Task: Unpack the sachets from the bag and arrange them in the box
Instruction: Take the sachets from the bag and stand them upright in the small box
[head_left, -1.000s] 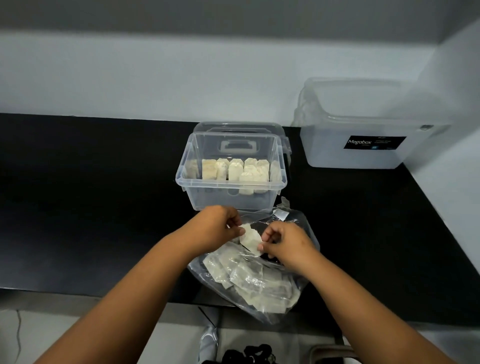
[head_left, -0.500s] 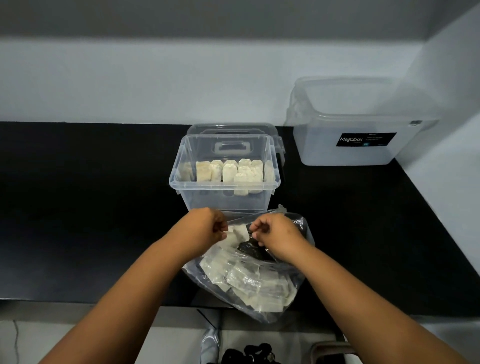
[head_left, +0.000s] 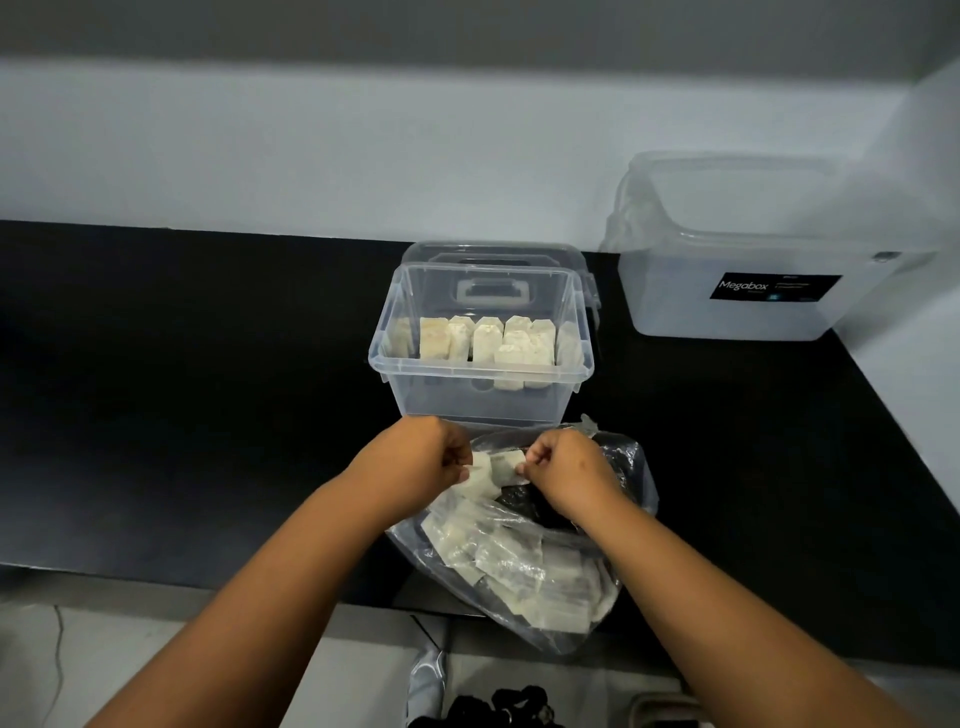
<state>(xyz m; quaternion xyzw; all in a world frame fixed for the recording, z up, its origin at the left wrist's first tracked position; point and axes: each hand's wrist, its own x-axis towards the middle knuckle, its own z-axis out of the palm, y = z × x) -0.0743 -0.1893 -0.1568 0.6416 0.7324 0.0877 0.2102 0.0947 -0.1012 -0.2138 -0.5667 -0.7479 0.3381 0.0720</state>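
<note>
Dim, soft, wide-angle bowing; black countertop (head_left: 208, 405) underexposed.

A black counter (head_left: 208, 415) runs along a pale wall. On it stand a small clear box (head_left: 480, 400) with its lid (head_left: 498, 254) just behind, a larger clear tub (head_left: 743, 291) well apart at the far right, and a clear bag (head_left: 597, 587) at the near edge, overhanging it.

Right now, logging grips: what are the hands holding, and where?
Both pinch sachets above the bag: left hand the left edge, right hand the right edge.
</note>
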